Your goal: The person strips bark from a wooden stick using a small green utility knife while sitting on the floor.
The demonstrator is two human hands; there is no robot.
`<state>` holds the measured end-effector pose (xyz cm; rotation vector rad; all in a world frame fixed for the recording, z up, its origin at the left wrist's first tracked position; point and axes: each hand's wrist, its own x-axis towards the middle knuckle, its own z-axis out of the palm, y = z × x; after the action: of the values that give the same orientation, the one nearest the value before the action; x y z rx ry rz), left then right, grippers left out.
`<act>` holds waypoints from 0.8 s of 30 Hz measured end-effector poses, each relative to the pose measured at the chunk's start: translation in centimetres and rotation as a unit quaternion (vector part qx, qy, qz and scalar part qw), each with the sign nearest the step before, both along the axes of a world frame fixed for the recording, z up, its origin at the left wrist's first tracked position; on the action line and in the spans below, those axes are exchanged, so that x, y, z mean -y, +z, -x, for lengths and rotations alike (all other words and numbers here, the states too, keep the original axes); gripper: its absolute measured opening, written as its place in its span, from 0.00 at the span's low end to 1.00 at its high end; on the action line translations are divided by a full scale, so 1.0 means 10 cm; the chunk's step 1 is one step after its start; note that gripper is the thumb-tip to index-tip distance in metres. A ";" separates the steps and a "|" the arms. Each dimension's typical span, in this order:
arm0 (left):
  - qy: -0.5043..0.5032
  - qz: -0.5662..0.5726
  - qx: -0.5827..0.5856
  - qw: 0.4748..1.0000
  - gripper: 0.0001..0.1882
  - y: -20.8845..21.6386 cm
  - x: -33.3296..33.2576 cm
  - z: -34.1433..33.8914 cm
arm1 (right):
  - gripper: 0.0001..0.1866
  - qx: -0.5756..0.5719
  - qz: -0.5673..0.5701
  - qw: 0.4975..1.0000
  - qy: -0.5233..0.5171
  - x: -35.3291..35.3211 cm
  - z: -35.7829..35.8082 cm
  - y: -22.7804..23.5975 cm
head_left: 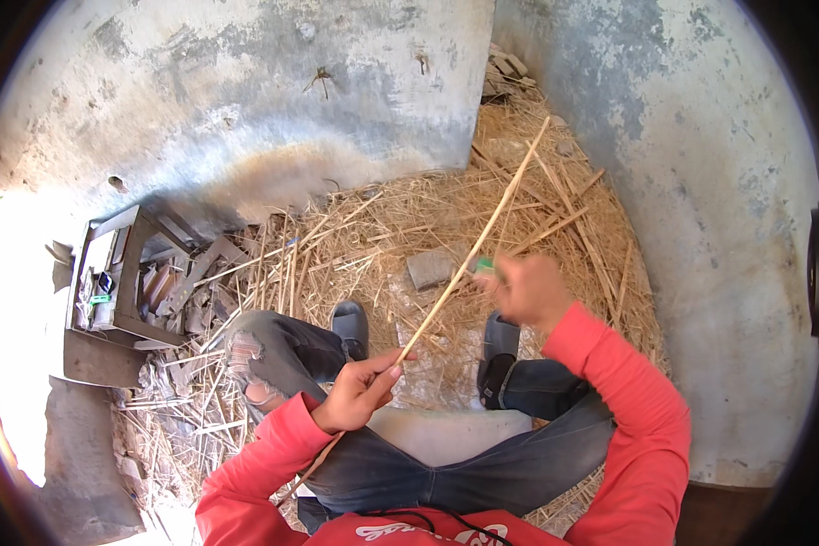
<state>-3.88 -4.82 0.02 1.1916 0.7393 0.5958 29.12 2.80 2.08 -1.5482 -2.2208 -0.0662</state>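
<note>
A long, thin pale strip of wood or bamboo (505,202) slants across the view from beside my left forearm up to the far right. My left hand (358,393) is closed around its lower part, above my left thigh. Close beside the strip's middle, my right hand (534,289) is closed on a small tool with a green part (484,263). The hand is smeared by motion, and the tool's working end is too blurred to make out. Whether the tool touches the strip, I cannot tell.
Shavings and loose strips (355,238) cover the floor. A grey block (430,269) lies beyond my feet. At the left stands a dark wooden frame (127,264) with small items on it and scraps inside. Worn walls (692,200) close in behind and at the right.
</note>
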 end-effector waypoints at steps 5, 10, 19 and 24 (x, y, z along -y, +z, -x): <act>-0.089 -0.031 -0.034 0.995 0.20 -0.14 0.12 0.23 | 0.38 -0.165 -0.021 0.916 -0.366 -0.74 -1.77 0.19; -0.059 -0.055 -0.058 0.995 0.20 -0.15 0.14 0.21 | 0.38 -0.215 -0.065 0.860 -0.458 -0.49 -2.61 -0.11; 0.051 -0.073 -0.046 0.995 0.20 -0.05 -0.02 -0.09 | 0.32 -0.246 0.055 0.953 -0.165 -0.14 -0.89 0.62; 0.071 -0.070 -0.026 0.995 0.21 0.00 -0.08 -0.20 | 0.29 -0.083 0.181 0.979 0.041 0.35 0.42 0.48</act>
<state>-1.93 -4.05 0.03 1.2955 0.8421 0.7471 24.92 -0.70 6.87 -1.5695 -2.2471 0.4996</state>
